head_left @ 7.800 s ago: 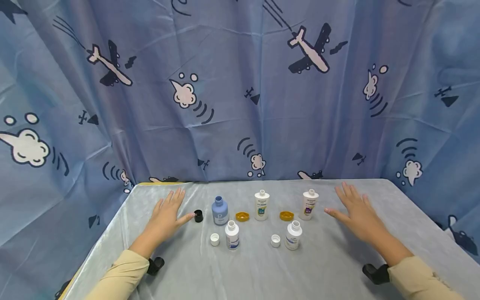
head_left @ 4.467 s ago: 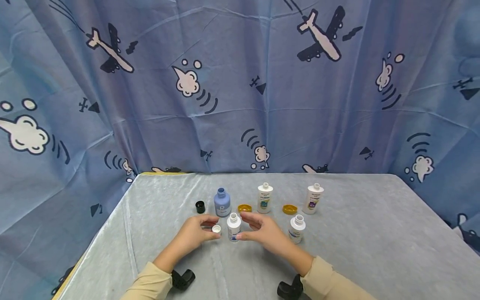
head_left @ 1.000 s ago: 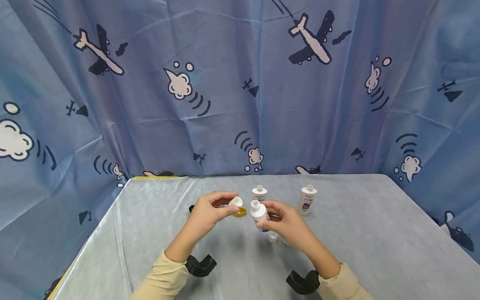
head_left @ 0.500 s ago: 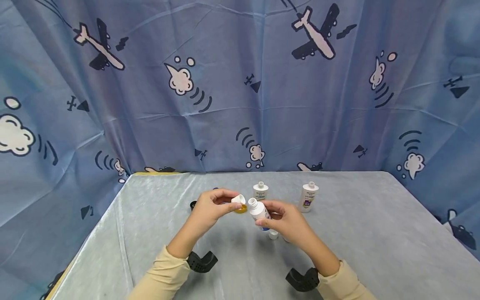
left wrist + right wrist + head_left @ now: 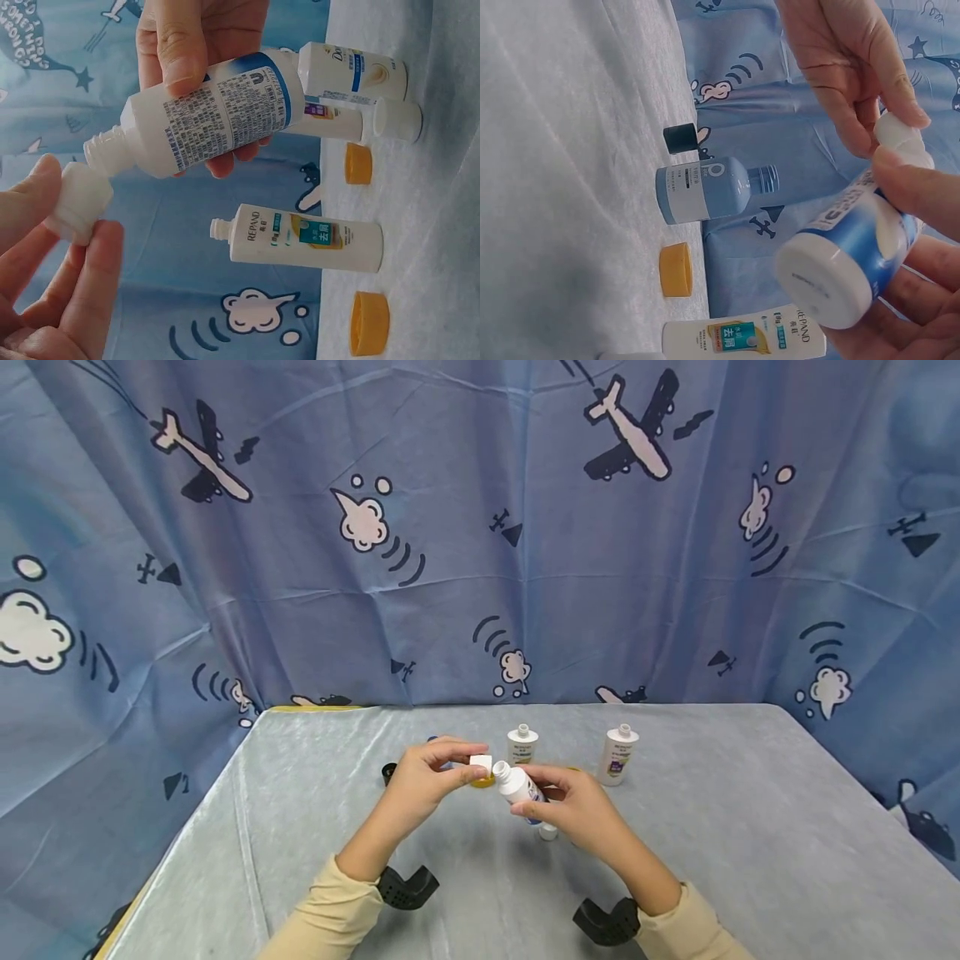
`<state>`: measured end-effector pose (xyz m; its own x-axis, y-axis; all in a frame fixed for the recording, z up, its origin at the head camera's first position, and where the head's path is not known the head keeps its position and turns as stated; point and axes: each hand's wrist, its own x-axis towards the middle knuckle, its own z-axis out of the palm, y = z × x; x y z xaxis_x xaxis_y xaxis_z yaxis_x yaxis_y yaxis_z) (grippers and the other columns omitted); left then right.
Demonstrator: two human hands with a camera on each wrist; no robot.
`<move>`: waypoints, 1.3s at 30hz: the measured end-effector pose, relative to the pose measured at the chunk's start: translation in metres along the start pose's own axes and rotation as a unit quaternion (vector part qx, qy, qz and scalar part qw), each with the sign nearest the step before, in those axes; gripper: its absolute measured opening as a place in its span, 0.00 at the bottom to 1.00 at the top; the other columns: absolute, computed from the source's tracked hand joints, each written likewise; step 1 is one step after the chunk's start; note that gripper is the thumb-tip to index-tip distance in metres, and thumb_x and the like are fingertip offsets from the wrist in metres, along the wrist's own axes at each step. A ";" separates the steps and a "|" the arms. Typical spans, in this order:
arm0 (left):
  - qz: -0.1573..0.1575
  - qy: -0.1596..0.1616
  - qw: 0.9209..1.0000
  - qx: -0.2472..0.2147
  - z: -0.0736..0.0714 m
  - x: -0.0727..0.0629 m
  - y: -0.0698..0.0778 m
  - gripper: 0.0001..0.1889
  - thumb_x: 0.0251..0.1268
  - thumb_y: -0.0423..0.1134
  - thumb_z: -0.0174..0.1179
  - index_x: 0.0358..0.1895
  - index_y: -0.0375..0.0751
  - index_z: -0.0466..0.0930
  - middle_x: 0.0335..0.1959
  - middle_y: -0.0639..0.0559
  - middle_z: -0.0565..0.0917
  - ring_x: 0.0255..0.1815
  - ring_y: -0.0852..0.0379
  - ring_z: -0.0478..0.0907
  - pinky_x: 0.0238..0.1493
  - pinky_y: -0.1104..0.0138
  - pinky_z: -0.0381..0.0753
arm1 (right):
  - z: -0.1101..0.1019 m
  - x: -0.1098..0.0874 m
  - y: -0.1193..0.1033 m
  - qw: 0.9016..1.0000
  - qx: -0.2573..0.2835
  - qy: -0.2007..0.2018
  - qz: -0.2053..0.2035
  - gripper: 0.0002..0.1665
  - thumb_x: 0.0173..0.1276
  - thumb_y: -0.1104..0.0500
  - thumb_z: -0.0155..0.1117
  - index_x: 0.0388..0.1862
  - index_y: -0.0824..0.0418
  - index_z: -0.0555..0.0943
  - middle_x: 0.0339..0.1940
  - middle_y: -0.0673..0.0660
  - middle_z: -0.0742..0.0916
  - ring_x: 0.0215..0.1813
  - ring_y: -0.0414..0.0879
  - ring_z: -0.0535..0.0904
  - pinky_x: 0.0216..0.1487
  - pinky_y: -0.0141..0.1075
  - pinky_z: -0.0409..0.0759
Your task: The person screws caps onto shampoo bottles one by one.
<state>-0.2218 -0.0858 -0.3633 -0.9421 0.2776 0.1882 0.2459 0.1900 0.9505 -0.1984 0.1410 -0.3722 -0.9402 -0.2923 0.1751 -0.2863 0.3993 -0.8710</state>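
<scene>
My left hand (image 5: pixel 420 789) pinches a white screw cap (image 5: pixel 79 202) between thumb and fingers. My right hand (image 5: pixel 577 802) grips a small white bottle (image 5: pixel 214 112) with a blue-edged label, lifted off the table and tilted so its threaded neck points up and left. Cap and bottle mouth meet closely in the left wrist view; whether they touch I cannot tell. From the right wrist, the bottle's white base (image 5: pixel 821 281) faces the camera, and the thumb partly hides the neck.
On the grey-covered table (image 5: pixel 712 843) stand a blue bottle (image 5: pixel 705 191), a black cap (image 5: pixel 681 139), two taller white bottles, one labelled REPAND (image 5: pixel 307 238), yellow caps (image 5: pixel 369 322), another small white bottle (image 5: pixel 352 73) and a loose white cap (image 5: pixel 397 120). A patterned curtain (image 5: pixel 450 527) hangs behind.
The hands, first spread apart, took up the white cap and small white bottle and raised them. Over the last second the cap turned from facing the camera to facing the bottle mouth and came closer.
</scene>
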 end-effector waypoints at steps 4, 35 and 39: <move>-0.020 0.009 1.000 -0.015 0.001 0.000 0.002 0.16 0.56 0.38 0.73 0.48 0.40 0.85 0.46 0.45 0.87 0.45 0.60 0.83 0.48 0.66 0.82 | -0.001 -0.002 -0.003 1.000 -0.015 0.000 -0.005 0.26 0.60 0.58 0.75 0.56 0.68 0.83 0.51 0.64 0.88 0.51 0.53 0.86 0.48 0.37 0.86; 0.031 0.013 0.999 -0.017 0.007 -0.006 0.007 0.15 0.54 0.36 0.74 0.45 0.36 0.89 0.48 0.42 0.87 0.40 0.57 0.87 0.45 0.68 0.87 | -0.001 -0.005 -0.008 0.997 -0.065 -0.014 -0.044 0.25 0.60 0.56 0.75 0.55 0.65 0.84 0.51 0.61 0.89 0.51 0.52 0.86 0.53 0.45 0.85; 0.035 0.010 0.999 -0.014 0.007 -0.006 0.007 0.15 0.54 0.37 0.74 0.46 0.37 0.89 0.48 0.42 0.87 0.42 0.55 0.87 0.45 0.69 0.87 | -0.001 -0.005 -0.009 0.997 -0.065 -0.014 -0.046 0.26 0.60 0.55 0.75 0.55 0.65 0.84 0.51 0.61 0.89 0.51 0.52 0.86 0.53 0.45 0.85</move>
<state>-0.2126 -0.0794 -0.3601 -0.9274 0.2704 0.2584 0.3046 0.1452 0.9413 -0.1913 0.1400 -0.3652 -0.9037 -0.3563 0.2375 -0.3948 0.4784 -0.7844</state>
